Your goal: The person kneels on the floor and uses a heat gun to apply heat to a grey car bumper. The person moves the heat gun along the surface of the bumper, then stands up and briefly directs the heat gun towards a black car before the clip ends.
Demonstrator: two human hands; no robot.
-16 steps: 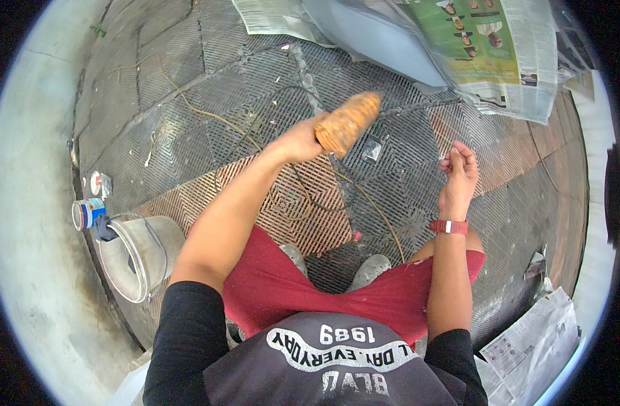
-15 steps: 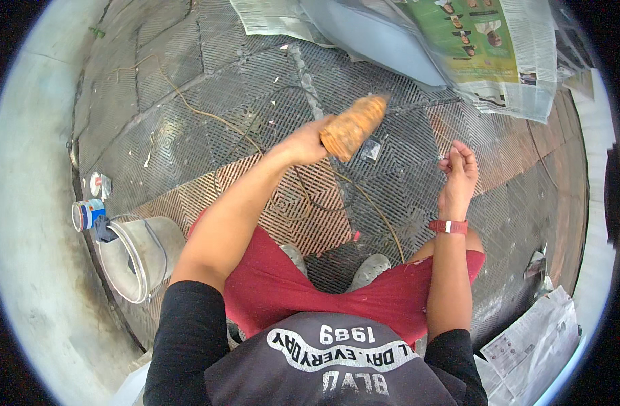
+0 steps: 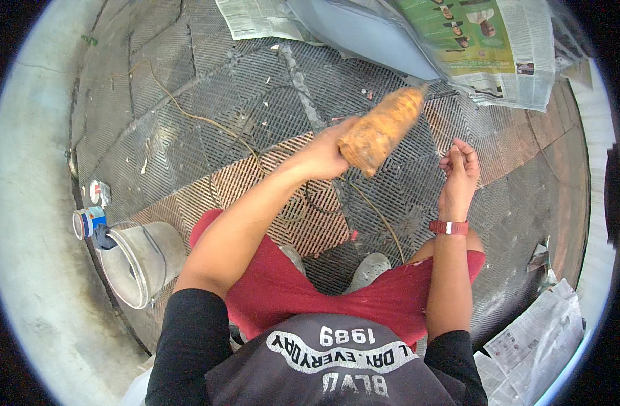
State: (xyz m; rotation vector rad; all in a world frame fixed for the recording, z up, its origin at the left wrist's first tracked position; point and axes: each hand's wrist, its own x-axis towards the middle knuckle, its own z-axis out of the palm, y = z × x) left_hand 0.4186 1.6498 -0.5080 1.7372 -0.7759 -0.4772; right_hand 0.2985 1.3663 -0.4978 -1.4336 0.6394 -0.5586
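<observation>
Orange and mottled, the tapering cone (image 3: 381, 132) is held up over the ridged floor mats (image 3: 310, 227), its wide end clasped in the left hand (image 3: 328, 152), whose fingers are largely hidden behind it. The left arm reaches forward and across to the right, elbow bent, and the narrow, blurred tip points away from the body toward the blue-grey panel (image 3: 364, 34). The right hand (image 3: 460, 166) is raised with its fingers curled in near the thumb; whether it pinches anything I cannot tell. Compared with half a second ago, the left arm stretches farther right, bringing the cone nearer the right hand and hiding a small pale rectangle on the floor, while the right hand stays almost where it was.
</observation>
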